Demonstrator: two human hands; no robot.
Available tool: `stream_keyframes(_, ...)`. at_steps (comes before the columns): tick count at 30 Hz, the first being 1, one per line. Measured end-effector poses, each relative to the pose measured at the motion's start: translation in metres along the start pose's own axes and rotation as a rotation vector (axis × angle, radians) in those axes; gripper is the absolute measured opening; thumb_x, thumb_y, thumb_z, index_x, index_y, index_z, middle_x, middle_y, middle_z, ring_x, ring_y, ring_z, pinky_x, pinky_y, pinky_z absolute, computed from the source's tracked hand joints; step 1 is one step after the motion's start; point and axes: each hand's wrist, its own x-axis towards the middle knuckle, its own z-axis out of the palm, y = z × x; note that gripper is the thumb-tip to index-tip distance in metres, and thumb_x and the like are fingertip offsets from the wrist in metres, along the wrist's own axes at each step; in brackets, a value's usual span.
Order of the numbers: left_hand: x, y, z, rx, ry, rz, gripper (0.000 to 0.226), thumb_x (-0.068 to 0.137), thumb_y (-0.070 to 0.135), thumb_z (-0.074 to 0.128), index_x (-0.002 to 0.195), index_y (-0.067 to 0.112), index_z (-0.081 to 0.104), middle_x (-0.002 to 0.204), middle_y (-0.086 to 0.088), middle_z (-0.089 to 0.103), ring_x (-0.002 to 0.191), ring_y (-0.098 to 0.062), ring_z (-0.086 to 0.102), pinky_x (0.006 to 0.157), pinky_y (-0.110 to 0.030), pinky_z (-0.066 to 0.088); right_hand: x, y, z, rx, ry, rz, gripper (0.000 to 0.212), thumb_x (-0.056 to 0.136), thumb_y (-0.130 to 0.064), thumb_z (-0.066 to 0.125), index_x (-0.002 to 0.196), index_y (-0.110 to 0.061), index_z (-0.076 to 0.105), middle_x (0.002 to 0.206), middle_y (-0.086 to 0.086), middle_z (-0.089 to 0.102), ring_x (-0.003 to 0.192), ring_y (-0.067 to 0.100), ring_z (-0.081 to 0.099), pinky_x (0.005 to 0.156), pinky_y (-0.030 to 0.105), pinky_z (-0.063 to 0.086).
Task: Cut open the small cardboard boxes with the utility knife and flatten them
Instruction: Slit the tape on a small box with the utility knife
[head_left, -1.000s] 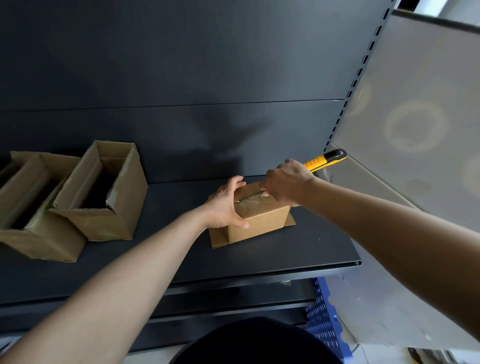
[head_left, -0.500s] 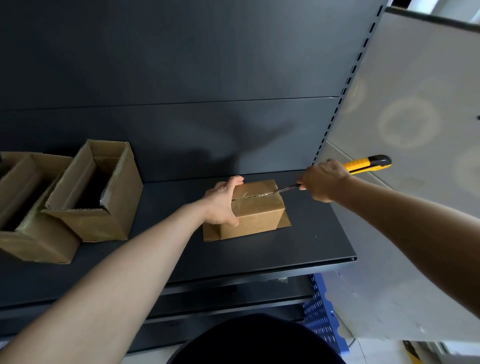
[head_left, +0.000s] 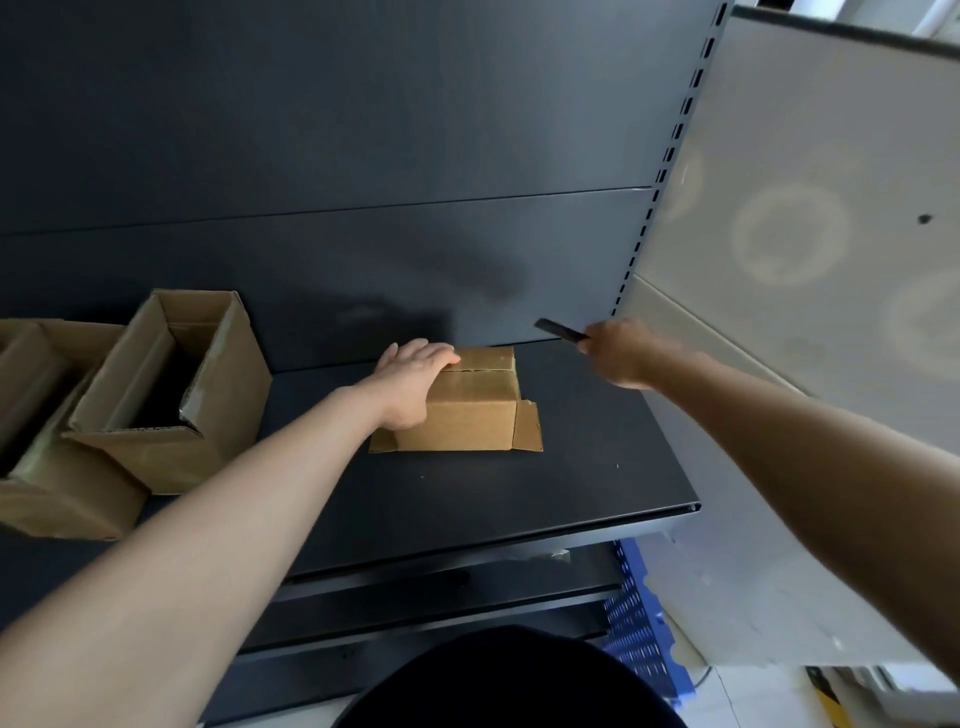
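Small box (head_left: 472, 410) on shelf (head_left: 519, 493): left hand (head_left: 415, 382) flat on its 9 o'clock end; right hand (head_left: 621, 353), 2 o'clock, gripping utility knife (head_left: 561, 331).

My left arm stretched forward, left hand (head_left: 413, 382) laid over the box (head_left: 470, 415), fingers (head_left: 441, 357) relaxed, my right arm out wide, right hand (head_left: 623, 353) curled round the knife (head_left: 561, 331)
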Motion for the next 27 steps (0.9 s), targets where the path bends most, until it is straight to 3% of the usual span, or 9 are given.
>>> stream_keyframes(2, -0.001, 0.006, 0.003, 0.047, 0.082, 0.025, 0.082, 0.072, -0.014, 0.046, 0.143, 0.02, 0.027, 0.148, 0.003, 0.021, 0.138, -0.02, 0.013, 0.115, -0.039, 0.012, 0.005, -0.02, 0.007, 0.324, -0.03, 0.052, 0.026, 0.101, -0.023, 0.035, 0.112, -0.008, 0.052, 0.088, 0.01, 0.059, 0.065, 0.024, 0.062, 0.06, 0.031, 0.051)
stream_keyframes(4, -0.003, 0.008, 0.008, 0.064, 0.168, 0.045, 0.075, 0.072, -0.014, 0.045, 0.139, 0.019, 0.034, 0.138, 0.001, 0.028, 0.128, -0.02, 0.023, 0.109, -0.038, 0.021, 0.006, -0.033, 0.013, 0.668, -0.07, 0.107, 0.024, 0.101, -0.032, 0.039, 0.097, -0.012, 0.051, 0.07, 0.005, 0.055, 0.049, 0.016, 0.055, 0.046, 0.023, 0.044)
stream_keyframes(6, -0.006, 0.009, 0.012, 0.047, 0.211, 0.059, 0.068, 0.075, -0.013, 0.045, 0.135, 0.018, 0.038, 0.133, 0.0, 0.032, 0.123, -0.019, 0.027, 0.106, -0.037, 0.025, 0.005, -0.041, 0.017, 0.821, -0.124, 0.076, 0.02, 0.099, -0.033, 0.046, 0.088, -0.017, 0.047, 0.061, 0.002, 0.049, 0.046, 0.014, 0.049, 0.047, 0.023, 0.04)
stream_keyframes(10, -0.01, 0.009, 0.013, -0.054, 0.219, 0.045, 0.057, 0.08, -0.012, 0.046, 0.13, 0.016, 0.043, 0.129, 0.001, 0.035, 0.122, -0.017, 0.029, 0.104, -0.032, 0.026, 0.013, -0.049, 0.019, 0.86, -0.189, 0.052, 0.012, 0.098, -0.025, 0.05, 0.095, -0.014, 0.051, 0.058, 0.003, 0.051, 0.046, 0.015, 0.048, 0.056, 0.027, 0.04)
stream_keyframes(15, -0.009, 0.009, 0.012, -0.135, 0.216, 0.015, 0.045, 0.086, 0.014, 0.062, 0.13, 0.014, 0.049, 0.128, 0.0, 0.041, 0.126, -0.016, 0.032, 0.106, -0.031, 0.028, 0.019, -0.054, 0.03, 0.926, -0.235, 0.068, 0.014, 0.095, -0.014, 0.054, 0.108, -0.008, 0.053, 0.07, 0.008, 0.054, 0.052, 0.017, 0.05, 0.057, 0.028, 0.046)
stream_keyframes(19, -0.007, 0.01, 0.013, -0.208, 0.192, -0.054, 0.055, 0.086, 0.023, 0.065, 0.137, 0.018, 0.045, 0.131, 0.003, 0.038, 0.127, -0.015, 0.031, 0.104, -0.032, 0.029, 0.021, -0.05, 0.036, 0.929, -0.215, 0.017, 0.003, 0.095, -0.017, 0.054, 0.097, -0.015, 0.053, 0.066, 0.006, 0.055, 0.049, 0.015, 0.051, 0.054, 0.025, 0.045)
stream_keyframes(24, -0.003, 0.012, 0.012, -0.213, 0.193, -0.051, 0.042, 0.083, 0.023, 0.069, 0.122, 0.022, 0.054, 0.121, 0.006, 0.043, 0.117, -0.014, 0.036, 0.095, -0.03, 0.029, 0.026, -0.049, 0.041, 1.0, -0.177, 0.03, 0.017, 0.097, -0.03, 0.052, 0.102, -0.014, 0.057, 0.067, 0.007, 0.056, 0.052, 0.016, 0.051, 0.069, 0.033, 0.047)
stream_keyframes(27, -0.002, 0.011, 0.014, -0.21, 0.196, -0.04, 0.043, 0.084, 0.024, 0.069, 0.124, 0.022, 0.056, 0.125, 0.006, 0.043, 0.122, -0.013, 0.033, 0.099, -0.032, 0.027, 0.029, -0.052, 0.041, 0.937, -0.168, 0.046, 0.015, 0.095, -0.029, 0.055, 0.098, -0.014, 0.055, 0.058, 0.003, 0.055, 0.047, 0.015, 0.05, 0.067, 0.031, 0.043)
